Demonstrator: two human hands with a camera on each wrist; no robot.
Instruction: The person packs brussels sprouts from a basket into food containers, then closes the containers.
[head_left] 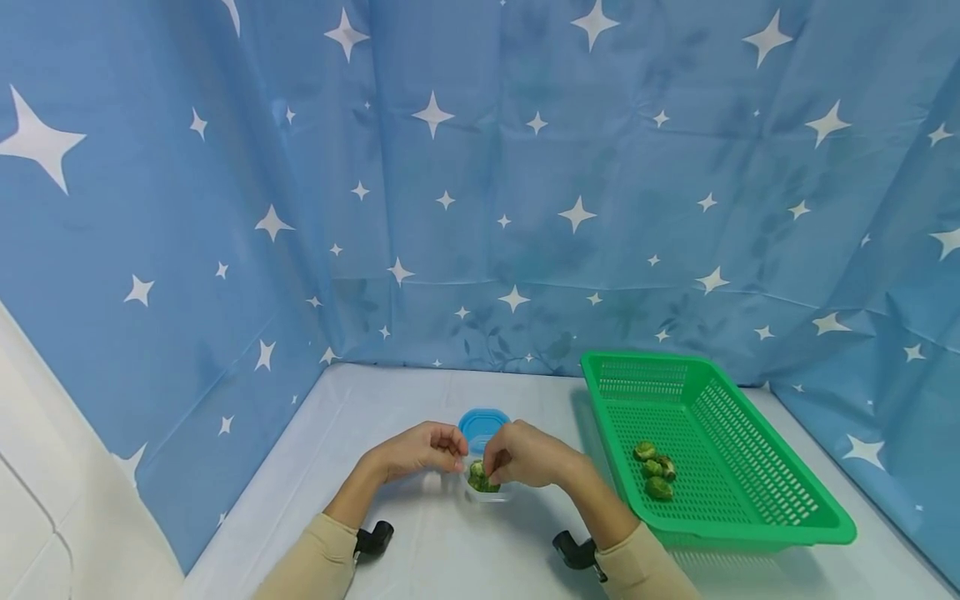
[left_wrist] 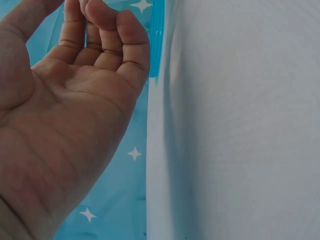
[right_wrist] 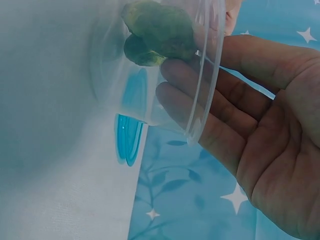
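Clear plastic forms the small, open-topped tub (head_left: 487, 497) that stands on the white-covered table (head_left: 420, 533), between the two hands and in front of the blue plastic lid (head_left: 482, 421). Green, leafy, rounded Brussels sprouts (right_wrist: 159, 25) lie inside it, and the relation that counts is short and vertical: the right hand (head_left: 528, 457) comes over the tub's right side with its fingers down inside the rim, making it the nearer hand to the sprouts. Its fingers are bent, their tips up against one sprout in the right wrist view; whether they pinch it or only touch it, I cannot tell. The left hand (head_left: 423, 450) is just beside the opposite side of the tub, its fingers loosely bent, its thumb well apart and its palm bare; it shows no hold on anything, and whether its fingertips touch the rim is unclear. The tub shows no marked long axis. Over to the right, the green perforated plastic basket (head_left: 750, 450) has its long axis running away from the person, with the right arm nearer to it; a small cluster of loose green sprouts (head_left: 658, 489) rests on its floor, towards the left wall.
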